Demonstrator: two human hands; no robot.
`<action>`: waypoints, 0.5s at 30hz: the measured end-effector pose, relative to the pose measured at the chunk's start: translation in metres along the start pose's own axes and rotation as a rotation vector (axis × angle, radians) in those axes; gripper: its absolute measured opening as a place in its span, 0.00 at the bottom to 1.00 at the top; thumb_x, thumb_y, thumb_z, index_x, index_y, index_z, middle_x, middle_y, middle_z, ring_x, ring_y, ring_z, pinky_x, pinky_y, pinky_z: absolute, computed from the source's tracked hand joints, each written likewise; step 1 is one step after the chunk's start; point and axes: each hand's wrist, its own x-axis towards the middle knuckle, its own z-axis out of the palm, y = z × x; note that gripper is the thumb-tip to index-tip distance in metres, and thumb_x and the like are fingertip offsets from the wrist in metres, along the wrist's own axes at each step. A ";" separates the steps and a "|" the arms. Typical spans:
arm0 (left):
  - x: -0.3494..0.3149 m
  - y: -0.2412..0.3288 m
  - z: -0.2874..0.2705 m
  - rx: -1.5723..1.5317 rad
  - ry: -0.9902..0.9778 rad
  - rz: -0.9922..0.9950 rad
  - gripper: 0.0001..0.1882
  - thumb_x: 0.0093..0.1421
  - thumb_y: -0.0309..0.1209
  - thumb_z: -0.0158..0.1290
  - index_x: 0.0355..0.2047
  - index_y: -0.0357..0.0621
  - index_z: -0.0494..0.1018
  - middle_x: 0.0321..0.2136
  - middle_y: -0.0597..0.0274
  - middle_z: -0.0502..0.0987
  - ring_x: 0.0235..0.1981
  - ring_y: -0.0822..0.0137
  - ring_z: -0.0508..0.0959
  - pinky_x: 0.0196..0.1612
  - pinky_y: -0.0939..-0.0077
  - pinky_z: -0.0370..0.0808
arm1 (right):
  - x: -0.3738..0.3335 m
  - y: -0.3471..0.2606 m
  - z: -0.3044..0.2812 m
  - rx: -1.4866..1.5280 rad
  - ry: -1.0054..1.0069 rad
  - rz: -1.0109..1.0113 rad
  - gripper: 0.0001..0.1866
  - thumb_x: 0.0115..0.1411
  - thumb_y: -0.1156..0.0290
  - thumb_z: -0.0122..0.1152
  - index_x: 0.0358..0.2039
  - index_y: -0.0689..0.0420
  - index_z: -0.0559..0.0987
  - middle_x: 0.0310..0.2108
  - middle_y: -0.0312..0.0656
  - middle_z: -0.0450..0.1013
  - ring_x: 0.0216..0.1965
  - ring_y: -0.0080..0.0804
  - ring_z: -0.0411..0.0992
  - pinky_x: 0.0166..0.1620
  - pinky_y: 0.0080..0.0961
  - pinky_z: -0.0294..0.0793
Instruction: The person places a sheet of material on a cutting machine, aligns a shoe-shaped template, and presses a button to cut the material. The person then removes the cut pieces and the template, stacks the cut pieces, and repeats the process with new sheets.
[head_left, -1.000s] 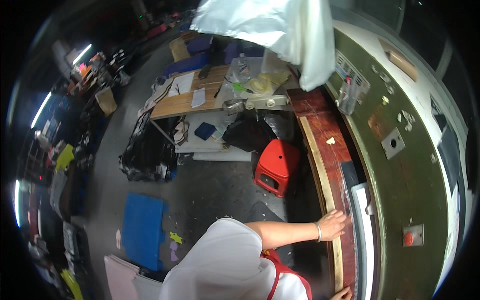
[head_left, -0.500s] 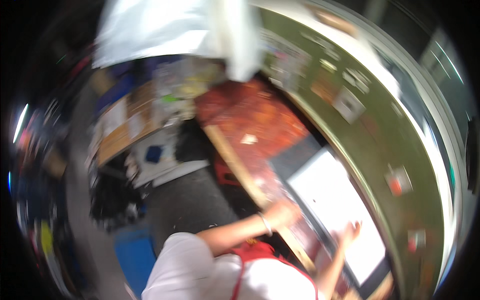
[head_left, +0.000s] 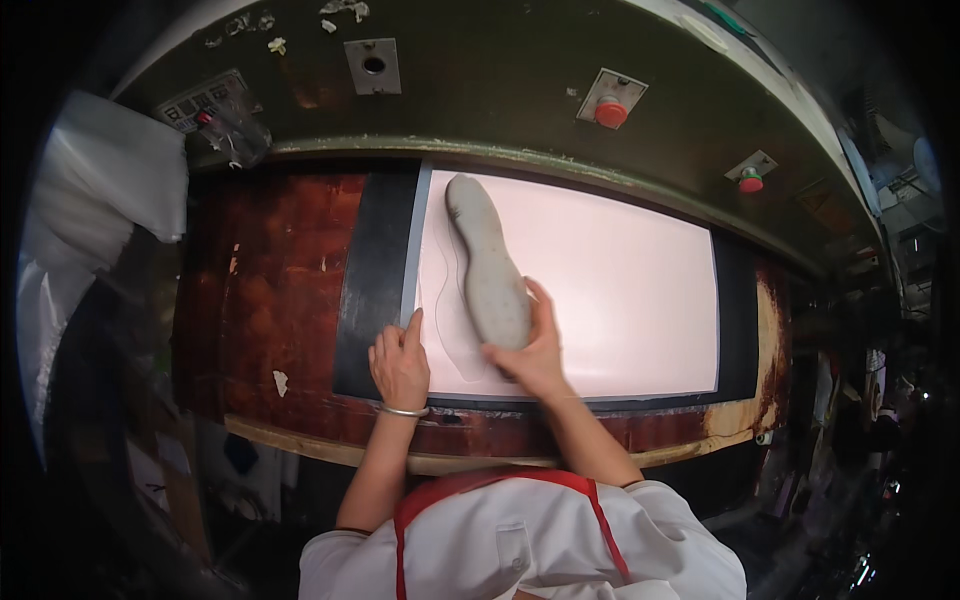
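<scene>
Matte-grey sole-shaped block point(head_left: 488, 262) on glossy pale-pink rectangular sheet point(head_left: 620, 290), near its left edge. Right hand point(head_left: 537, 348) grasps block's near end, thumb opposing fingers; left hand point(head_left: 402, 368) grips nothing visible, index extended at sheet's left edge. Judged: stiff, fairly heavy; hold by side walls.

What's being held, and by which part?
Right hand: grey sole-shaped block, by its near end, fingers along the right side. Left hand: no held object visible; index finger at the pale sheet's left edge.
</scene>
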 end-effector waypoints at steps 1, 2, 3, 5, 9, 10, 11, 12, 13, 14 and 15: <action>-0.005 -0.002 0.001 -0.006 0.028 0.020 0.21 0.53 0.23 0.49 0.49 0.50 0.74 0.26 0.62 0.66 0.29 0.61 0.69 0.31 0.67 0.64 | -0.005 -0.004 -0.012 0.219 -0.020 0.070 0.51 0.36 0.73 0.71 0.62 0.54 0.54 0.57 0.51 0.56 0.58 0.42 0.57 0.59 0.35 0.61; -0.006 -0.002 0.002 -0.013 0.038 0.026 0.21 0.53 0.22 0.49 0.49 0.49 0.74 0.26 0.62 0.65 0.29 0.61 0.69 0.31 0.67 0.64 | -0.009 -0.006 -0.026 0.479 -0.062 0.175 0.50 0.37 0.73 0.71 0.61 0.55 0.55 0.58 0.52 0.53 0.59 0.44 0.55 0.59 0.36 0.60; -0.008 -0.003 0.002 -0.019 0.008 0.024 0.21 0.53 0.22 0.49 0.49 0.49 0.74 0.26 0.62 0.65 0.28 0.61 0.69 0.31 0.67 0.65 | -0.013 -0.004 -0.034 0.162 0.003 0.104 0.51 0.37 0.73 0.71 0.62 0.54 0.55 0.57 0.53 0.55 0.59 0.44 0.56 0.59 0.37 0.61; -0.007 -0.002 0.004 -0.013 0.061 0.035 0.21 0.53 0.22 0.49 0.48 0.48 0.74 0.25 0.63 0.65 0.28 0.62 0.69 0.30 0.68 0.65 | -0.020 0.005 -0.047 -0.422 0.121 -0.114 0.52 0.36 0.75 0.71 0.62 0.53 0.54 0.57 0.53 0.58 0.57 0.44 0.60 0.57 0.38 0.62; -0.007 0.003 -0.001 -0.029 -0.031 0.002 0.24 0.51 0.19 0.49 0.50 0.44 0.72 0.28 0.59 0.65 0.32 0.58 0.69 0.35 0.66 0.66 | -0.027 0.032 -0.049 -0.696 0.165 -0.343 0.52 0.34 0.73 0.71 0.61 0.57 0.55 0.59 0.62 0.48 0.59 0.59 0.50 0.60 0.47 0.53; -0.008 0.003 -0.003 -0.026 -0.056 0.002 0.24 0.51 0.19 0.49 0.51 0.44 0.72 0.28 0.58 0.65 0.32 0.58 0.69 0.35 0.66 0.66 | -0.027 0.037 -0.046 -0.685 0.185 -0.344 0.52 0.34 0.73 0.71 0.61 0.58 0.55 0.59 0.63 0.47 0.59 0.61 0.49 0.60 0.49 0.53; -0.009 0.003 -0.005 -0.021 -0.063 0.003 0.24 0.51 0.19 0.49 0.51 0.44 0.72 0.27 0.58 0.65 0.32 0.58 0.69 0.36 0.66 0.66 | -0.027 0.040 -0.044 -0.680 0.177 -0.343 0.52 0.33 0.73 0.72 0.61 0.59 0.54 0.58 0.64 0.47 0.59 0.63 0.48 0.60 0.50 0.52; -0.008 0.004 -0.006 -0.012 -0.074 0.001 0.25 0.50 0.18 0.50 0.51 0.44 0.71 0.27 0.58 0.65 0.32 0.58 0.69 0.36 0.66 0.67 | -0.026 0.042 -0.042 -0.700 0.200 -0.357 0.53 0.33 0.72 0.72 0.61 0.60 0.54 0.58 0.64 0.47 0.59 0.63 0.48 0.60 0.50 0.52; -0.007 0.004 -0.007 -0.011 -0.066 0.011 0.25 0.50 0.18 0.50 0.51 0.44 0.71 0.27 0.58 0.65 0.32 0.58 0.69 0.36 0.65 0.67 | -0.026 0.043 -0.039 -0.724 0.203 -0.359 0.53 0.34 0.72 0.72 0.61 0.61 0.54 0.58 0.64 0.47 0.59 0.63 0.48 0.60 0.50 0.52; -0.004 0.004 -0.007 -0.009 -0.062 0.016 0.25 0.50 0.18 0.50 0.51 0.44 0.71 0.28 0.58 0.65 0.32 0.57 0.69 0.36 0.65 0.67 | -0.025 0.042 -0.039 -0.742 0.210 -0.361 0.53 0.34 0.71 0.73 0.61 0.62 0.54 0.58 0.65 0.46 0.59 0.63 0.48 0.60 0.51 0.52; -0.001 0.004 -0.008 -0.010 -0.056 0.023 0.25 0.50 0.18 0.50 0.51 0.44 0.71 0.28 0.58 0.65 0.32 0.57 0.69 0.37 0.65 0.67 | -0.024 0.042 -0.037 -0.774 0.199 -0.356 0.53 0.35 0.69 0.73 0.61 0.62 0.53 0.58 0.65 0.47 0.59 0.63 0.48 0.60 0.51 0.52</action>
